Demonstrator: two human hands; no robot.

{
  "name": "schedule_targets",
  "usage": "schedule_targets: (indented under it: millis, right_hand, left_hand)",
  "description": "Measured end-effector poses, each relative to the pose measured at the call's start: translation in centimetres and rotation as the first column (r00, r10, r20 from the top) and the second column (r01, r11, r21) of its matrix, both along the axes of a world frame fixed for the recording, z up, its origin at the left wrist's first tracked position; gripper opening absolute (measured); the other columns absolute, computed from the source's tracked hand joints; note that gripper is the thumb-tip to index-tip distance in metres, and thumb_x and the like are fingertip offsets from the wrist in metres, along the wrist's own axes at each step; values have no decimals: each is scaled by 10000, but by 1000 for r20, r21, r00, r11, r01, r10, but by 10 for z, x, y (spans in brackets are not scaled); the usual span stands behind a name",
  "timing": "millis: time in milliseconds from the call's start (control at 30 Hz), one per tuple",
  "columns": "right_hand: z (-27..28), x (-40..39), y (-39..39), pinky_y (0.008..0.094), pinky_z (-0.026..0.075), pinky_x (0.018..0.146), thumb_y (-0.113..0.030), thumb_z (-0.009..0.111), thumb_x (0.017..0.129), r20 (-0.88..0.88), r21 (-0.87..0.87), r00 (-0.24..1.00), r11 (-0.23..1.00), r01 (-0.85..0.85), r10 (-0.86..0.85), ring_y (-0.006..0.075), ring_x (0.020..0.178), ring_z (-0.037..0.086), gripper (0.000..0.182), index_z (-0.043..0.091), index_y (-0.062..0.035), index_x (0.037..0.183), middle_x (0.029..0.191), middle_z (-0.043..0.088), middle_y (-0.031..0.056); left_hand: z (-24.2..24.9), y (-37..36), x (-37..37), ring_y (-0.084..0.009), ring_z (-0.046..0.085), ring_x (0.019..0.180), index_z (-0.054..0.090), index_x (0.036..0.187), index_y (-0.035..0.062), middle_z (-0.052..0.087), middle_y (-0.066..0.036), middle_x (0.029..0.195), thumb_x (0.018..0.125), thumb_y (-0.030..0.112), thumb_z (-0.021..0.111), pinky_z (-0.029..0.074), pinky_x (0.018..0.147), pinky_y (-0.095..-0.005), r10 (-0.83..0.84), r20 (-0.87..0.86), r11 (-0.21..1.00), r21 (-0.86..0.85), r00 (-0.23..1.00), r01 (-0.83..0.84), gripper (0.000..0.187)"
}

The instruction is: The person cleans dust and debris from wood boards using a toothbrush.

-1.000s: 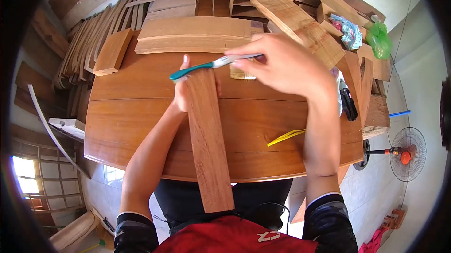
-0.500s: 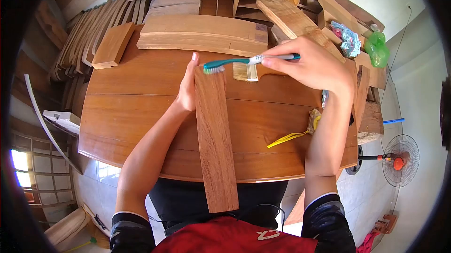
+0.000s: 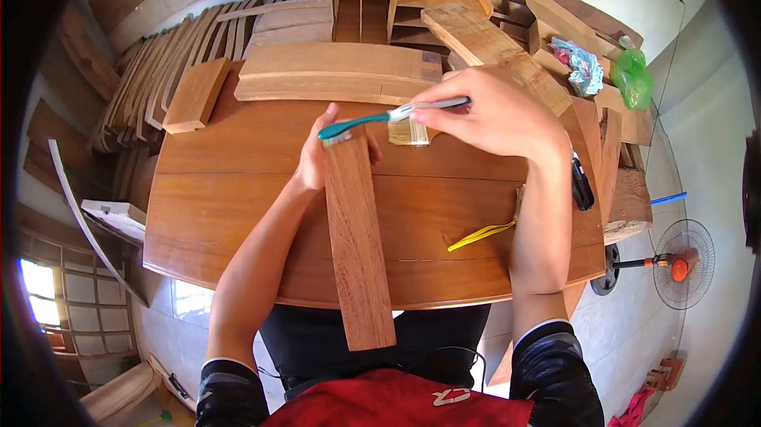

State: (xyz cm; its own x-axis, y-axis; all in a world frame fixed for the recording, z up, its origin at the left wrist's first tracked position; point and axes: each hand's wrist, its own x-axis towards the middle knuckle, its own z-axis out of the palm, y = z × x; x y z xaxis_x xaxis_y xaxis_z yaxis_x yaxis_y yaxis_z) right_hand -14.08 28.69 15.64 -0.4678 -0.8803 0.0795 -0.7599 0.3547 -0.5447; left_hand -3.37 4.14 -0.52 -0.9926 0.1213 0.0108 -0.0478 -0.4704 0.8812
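Note:
A long reddish-brown wooden board [image 3: 357,245] slants from the tabletop toward my lap. Near its far end, my left hand [image 3: 315,153] grips it, thumb along the left edge and fingertips showing at the right. Pinched in my right hand [image 3: 495,114] is a green and white toothbrush [image 3: 372,118]. Its bristles touch the far end of the board, close to my left thumb. Partly hidden behind the toothbrush and my right hand, a flat paintbrush [image 3: 409,134] lies on the table.
The brown wooden table [image 3: 230,213] has curved planks [image 3: 333,82] at its back and a wood block [image 3: 196,95] at back left. By my right forearm lie a yellow strap [image 3: 479,237] and a black object [image 3: 583,183]. A fan [image 3: 682,264] stands at right.
The toothbrush and my right hand have moved left, bringing the bristles to the board's far left corner. My left fingertips now show beyond the board's right edge. The view has shifted slightly.

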Motion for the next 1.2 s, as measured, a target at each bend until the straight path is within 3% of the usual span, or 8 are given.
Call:
schedule_targets:
  millis: [67,100,133,200,267,333,433,1200]
  right_hand:
    - [6,5,0,329,550,764,-292,748,978,8,72,999,997,35,-36,213,848,693,282,801,-88,1165,960,748,136]
    - [2,0,2,353,545,721,-336,729,986,13,32,1000,999,-6,6,230,800,695,300,806,-107,1163,903,753,123]
    - [9,2,4,357,539,706,-346,720,989,-34,76,999,997,24,-21,227,779,690,301,808,-115,1162,877,753,115]
    - [18,9,7,366,526,675,-366,703,996,-106,182,991,978,102,-83,220,735,682,306,811,-132,1160,824,753,97]
    - [6,2,6,358,506,647,-381,683,1004,-26,83,1000,997,-2,4,210,685,659,303,817,-156,1156,762,741,83]
    - [7,7,6,354,492,640,-370,689,1001,-13,126,999,991,47,-45,216,678,638,294,816,-157,1158,779,732,104]
    - [11,13,2,367,478,630,-375,696,995,-66,113,997,992,53,-45,229,670,622,301,814,-155,1165,769,713,115]
    - [13,9,11,336,528,744,-393,733,984,-67,110,996,991,73,-66,220,829,663,373,799,-73,1163,943,742,120]
  left_hand:
    - [21,-5,4,-301,713,974,706,1078,-61,757,-219,1033,1108,591,265,537,937,-423,304,-269,903,-225,914,-367,788]
    - [38,-19,16,-288,697,1116,707,1134,-74,754,-220,1140,1138,477,307,502,1019,-409,530,-315,703,-355,787,-616,681]
    - [65,-32,25,-272,676,1200,640,1307,-32,706,-169,1314,1141,431,308,505,1028,-413,642,-492,522,-282,589,-805,594]
    - [118,-37,53,-271,676,1195,640,1300,-31,705,-168,1306,1140,429,311,504,1026,-413,482,-824,250,-195,297,-948,588]
    - [162,-15,92,-271,675,1189,640,1293,-30,704,-168,1298,1139,427,315,504,1024,-413,-5,-979,128,-203,204,-971,582]
    - [189,19,114,-270,674,1184,640,1286,-29,704,-167,1290,1139,426,318,503,1022,-413,-496,-843,146,-315,207,-938,576]
    - [193,54,119,-269,673,1176,640,1275,-27,703,-166,1277,1137,423,323,502,1019,-412,-739,-632,121,-465,233,-877,568]
    - [180,63,128,-264,665,1116,640,1192,-16,695,-159,1183,1128,402,361,496,995,-410,-784,-558,94,-540,272,-836,507]
